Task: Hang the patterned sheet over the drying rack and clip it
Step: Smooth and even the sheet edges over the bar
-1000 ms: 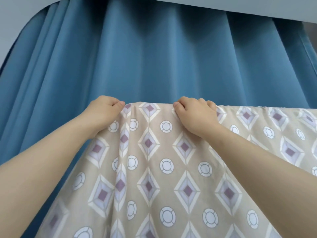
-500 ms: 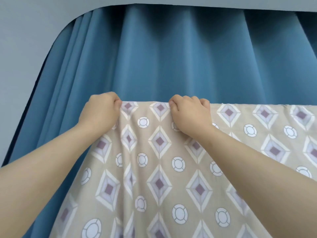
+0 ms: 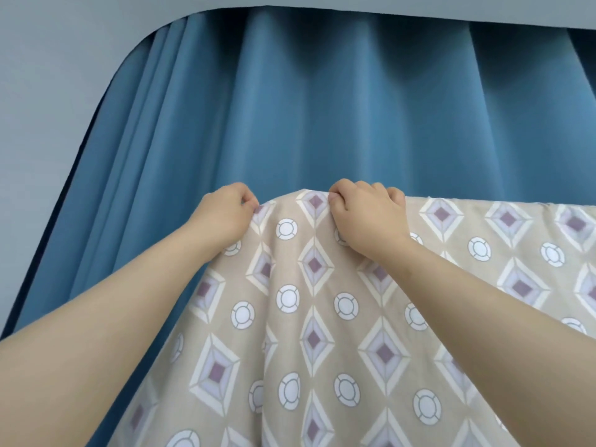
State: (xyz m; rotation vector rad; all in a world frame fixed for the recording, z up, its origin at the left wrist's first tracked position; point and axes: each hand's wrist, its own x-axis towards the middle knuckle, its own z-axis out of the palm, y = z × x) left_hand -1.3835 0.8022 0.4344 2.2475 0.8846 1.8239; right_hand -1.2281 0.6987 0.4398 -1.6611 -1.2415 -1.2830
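At the far left there is a grey wall (image 3: 48, 91), and beside it a blue curtain (image 3: 322, 108) fills the background.

In front of the curtain, the left hand (image 3: 225, 211) is raised with its fingers curled. It pinches the left top corner of the sheet (image 3: 322, 317) between thumb and fingers. The sheet is beige with diamonds and rings, and it falls from the hands down toward the person.

Between the two hands the top edge rises in a small hump. The right hand (image 3: 364, 217) lies on this edge, with its fingers curled over the top, and grips the cloth there.

To the right of this hand the top of the sheet runs in a straight, flat line to the border of the view. I judge that it lies over a bar of the rack there, but the rack itself is hidden under the cloth.

So the hanging seems mostly done on the right side, while the left end is not yet laid flat. No clip is in view, so I think the clipping is left to do.
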